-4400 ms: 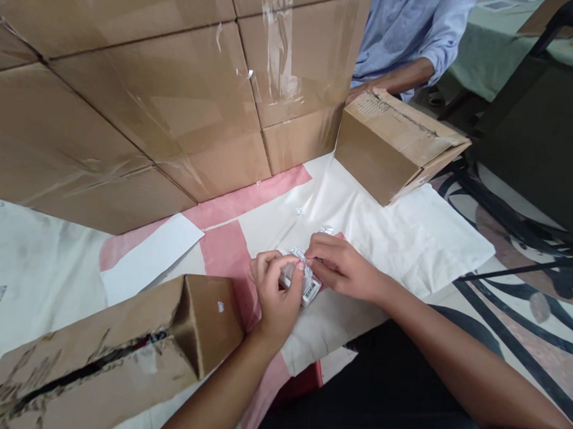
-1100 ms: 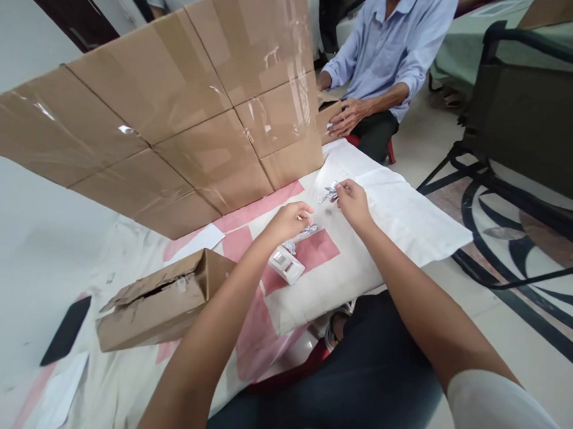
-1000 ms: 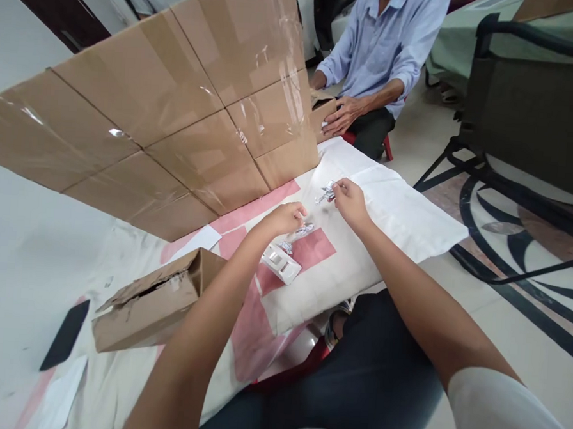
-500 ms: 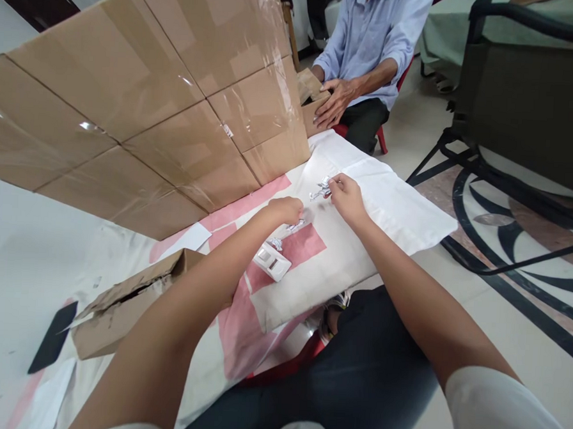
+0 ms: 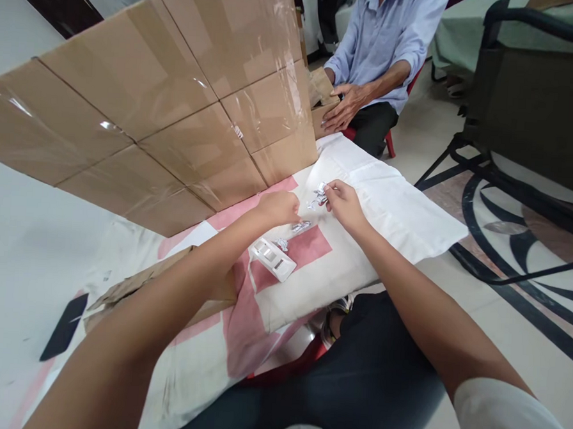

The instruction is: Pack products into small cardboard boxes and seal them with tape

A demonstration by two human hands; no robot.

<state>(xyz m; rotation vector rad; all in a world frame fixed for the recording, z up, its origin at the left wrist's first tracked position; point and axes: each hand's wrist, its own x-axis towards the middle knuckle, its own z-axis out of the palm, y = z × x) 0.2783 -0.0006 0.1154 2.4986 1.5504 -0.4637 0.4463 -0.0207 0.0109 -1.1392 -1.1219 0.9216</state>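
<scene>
Right fingers [image 5: 332,192] pinch shiny, crinkled pieces [image 5: 320,192] over wrinkled white cloth [image 5: 392,210].

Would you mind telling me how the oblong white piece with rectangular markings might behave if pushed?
The white piece is probably stiff, judging by its straight edges. Lying broad side down on the cloth, it would likely slide rather than roll or tip.

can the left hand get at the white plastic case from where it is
Probably yes: the left hand is just beyond the white plastic case, whose top looks uncovered; only a small silvery piece lies by its far edge.
</scene>
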